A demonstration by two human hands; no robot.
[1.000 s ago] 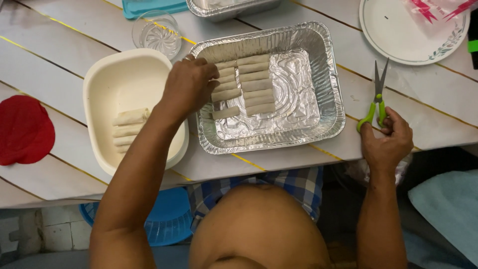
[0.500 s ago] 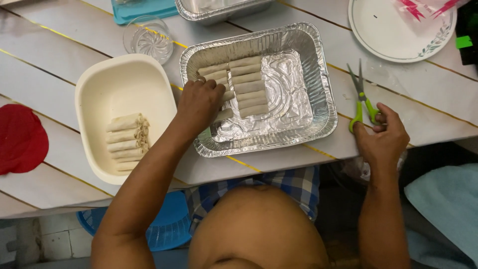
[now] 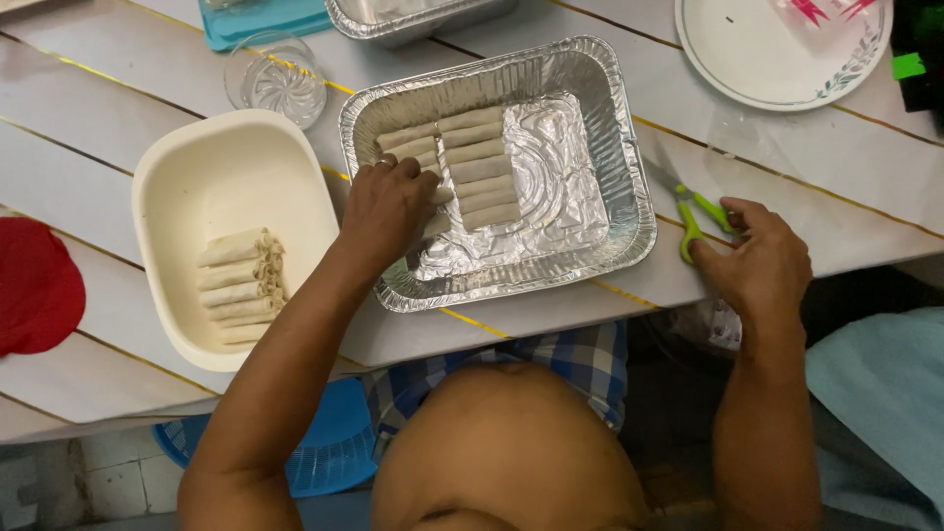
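My left hand (image 3: 385, 209) reaches into a foil tray (image 3: 602, 118), its fingers resting on the near end of a double row of pale rolled wrappers (image 3: 470, 162); whether it grips one roll is hidden. A cream oval dish (image 3: 236, 172) to the left holds several more rolls (image 3: 239, 285). My right hand (image 3: 762, 265) lies on the table edge, its fingers on the handles of green scissors (image 3: 693, 211), which lie flat with blades pointing away.
A clear glass bowl (image 3: 276, 78) sits behind the dish, beside a teal container (image 3: 258, 20) and a second foil tray (image 3: 413, 15). A white plate (image 3: 777, 49) stands at the far right, a red round object (image 3: 36, 285) at the left edge, a blue stool (image 3: 329, 447) below.
The scissors went from upright in my right hand to lying flat on the table. My left hand slid down along the rolls toward the tray's near left side.
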